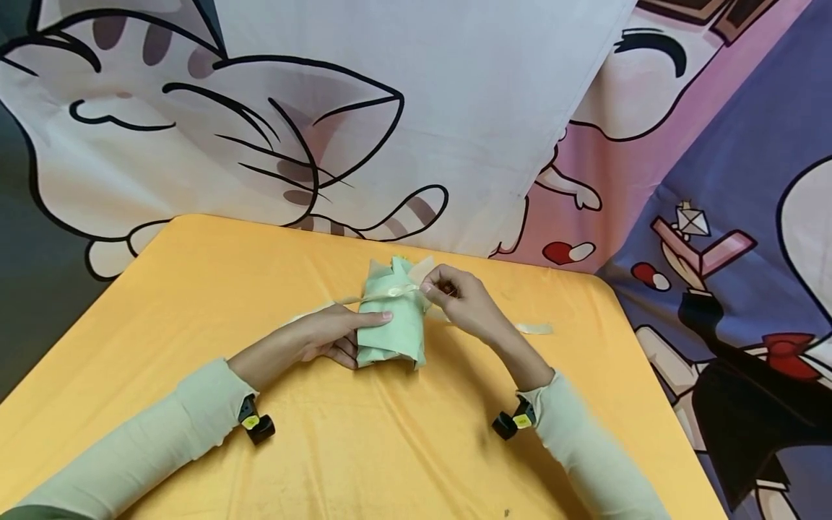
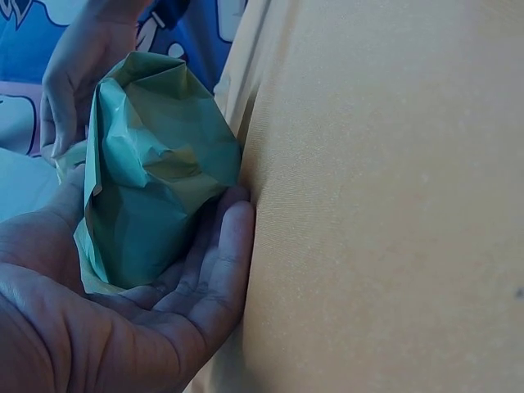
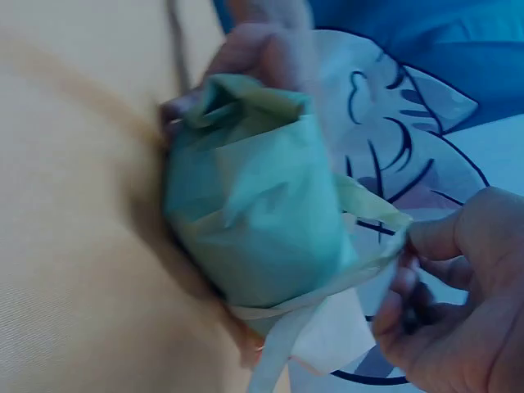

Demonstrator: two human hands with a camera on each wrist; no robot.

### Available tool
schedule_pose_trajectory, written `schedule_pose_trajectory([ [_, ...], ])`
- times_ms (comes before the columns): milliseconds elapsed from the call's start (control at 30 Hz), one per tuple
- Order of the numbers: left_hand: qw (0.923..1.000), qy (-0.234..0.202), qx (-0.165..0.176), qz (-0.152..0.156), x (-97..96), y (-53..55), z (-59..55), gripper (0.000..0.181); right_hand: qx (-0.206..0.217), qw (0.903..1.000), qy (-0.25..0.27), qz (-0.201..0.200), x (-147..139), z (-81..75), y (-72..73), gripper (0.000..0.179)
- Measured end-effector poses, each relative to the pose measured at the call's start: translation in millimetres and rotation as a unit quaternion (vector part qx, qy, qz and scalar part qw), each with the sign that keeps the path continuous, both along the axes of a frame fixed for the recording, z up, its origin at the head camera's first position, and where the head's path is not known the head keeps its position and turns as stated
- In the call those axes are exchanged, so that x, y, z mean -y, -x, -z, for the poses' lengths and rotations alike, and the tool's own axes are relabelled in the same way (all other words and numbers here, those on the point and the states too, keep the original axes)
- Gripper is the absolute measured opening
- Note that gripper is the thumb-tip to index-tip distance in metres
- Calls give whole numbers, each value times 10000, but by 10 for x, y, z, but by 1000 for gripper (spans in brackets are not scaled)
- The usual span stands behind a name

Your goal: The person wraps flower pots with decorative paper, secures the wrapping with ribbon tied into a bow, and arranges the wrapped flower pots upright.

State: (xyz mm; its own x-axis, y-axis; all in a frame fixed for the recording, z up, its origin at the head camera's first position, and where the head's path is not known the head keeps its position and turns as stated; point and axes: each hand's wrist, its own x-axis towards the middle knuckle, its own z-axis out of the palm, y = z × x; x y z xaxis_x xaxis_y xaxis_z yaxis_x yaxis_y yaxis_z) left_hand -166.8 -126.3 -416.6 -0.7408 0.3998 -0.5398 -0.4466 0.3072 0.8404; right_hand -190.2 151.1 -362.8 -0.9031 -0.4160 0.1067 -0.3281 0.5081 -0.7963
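Observation:
A bundle wrapped in crumpled mint-green paper (image 1: pixel 393 336) stands on the yellow cloth, with folded paper at its top and bottom ends. My left hand (image 1: pixel 328 332) holds it from the left, thumb across the front; in the left wrist view the fingers (image 2: pixel 221 262) curl under its side. Around the bundle's upper part runs a pale cream ribbon (image 3: pixel 282 352). At the bundle's upper right, my right hand (image 1: pixel 464 300) pinches the ribbon between thumb and finger, drawing up a loop in the right wrist view. A small brownish-orange thing (image 1: pixel 448 288) shows behind the right fingers.
One ribbon tail (image 1: pixel 536 328) lies on the yellow tablecloth (image 1: pixel 312 448) to the right; another stretches left behind my left hand. Cartoon-printed curtains (image 1: pixel 468 123) hang along the table's far and right sides. A small dark speck (image 1: pixel 507 513) lies near the front.

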Motion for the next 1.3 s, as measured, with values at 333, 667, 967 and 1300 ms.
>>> schedule_pose_trajectory([
  [333, 10000, 9, -16, -13, 2, -11, -19, 62, 1341, 9890, 300, -546, -48, -22, 123, 20],
  [667, 10000, -46, -28, 70, 15, -5, 1, 63, 1109, 9825, -1404, -520, -25, -106, 163, 54],
  [967, 9999, -83, -50, 81, 15, -5, 8, 61, 2611, 9366, -422, -2297, -207, -210, 213, 30],
  [1300, 9999, -107, -28, 66, 27, -18, -7, 60, 3287, 8827, -1560, -2973, -439, -479, 238, 78],
])
